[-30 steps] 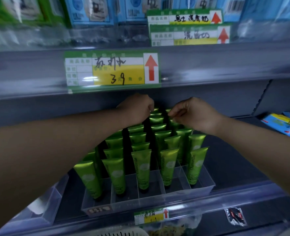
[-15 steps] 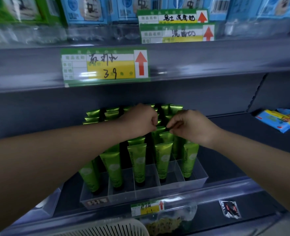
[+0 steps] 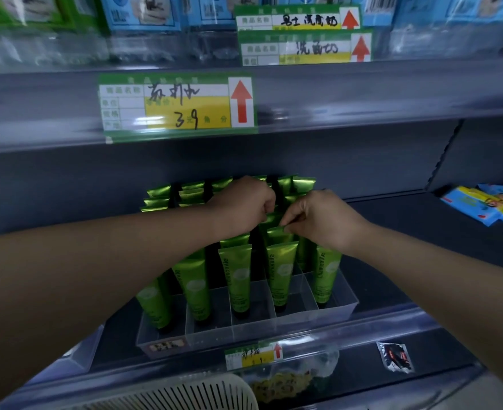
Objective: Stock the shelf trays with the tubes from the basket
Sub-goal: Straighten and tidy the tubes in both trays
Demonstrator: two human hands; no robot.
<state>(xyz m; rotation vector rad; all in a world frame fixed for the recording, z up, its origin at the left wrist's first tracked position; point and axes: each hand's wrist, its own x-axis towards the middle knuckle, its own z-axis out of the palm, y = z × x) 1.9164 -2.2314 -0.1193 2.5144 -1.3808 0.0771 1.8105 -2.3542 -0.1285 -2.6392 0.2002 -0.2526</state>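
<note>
Green tubes (image 3: 237,279) stand cap-down in rows inside a clear divided tray (image 3: 273,324) on the dark shelf. My left hand (image 3: 241,207) is curled over the tube tops in the middle rows. My right hand (image 3: 318,218) sits just right of it, thumb and forefinger pinched on the flat crimped top of one green tube (image 3: 276,232) in the third lane from the left. Whether the left fingers grip a tube is hidden. The white slotted basket (image 3: 185,395) shows only its rim at the bottom edge.
A price label with a red arrow (image 3: 179,105) hangs on the shelf above, close over the hands. Blue and yellow packets (image 3: 483,204) lie on the shelf at right. A small foil sachet (image 3: 395,356) and another clear tray (image 3: 75,356) sit near the front rail.
Both hands have drawn back from the rear rows toward the middle of the tray and come closer together. The view has dropped, so the basket rim now shows.
</note>
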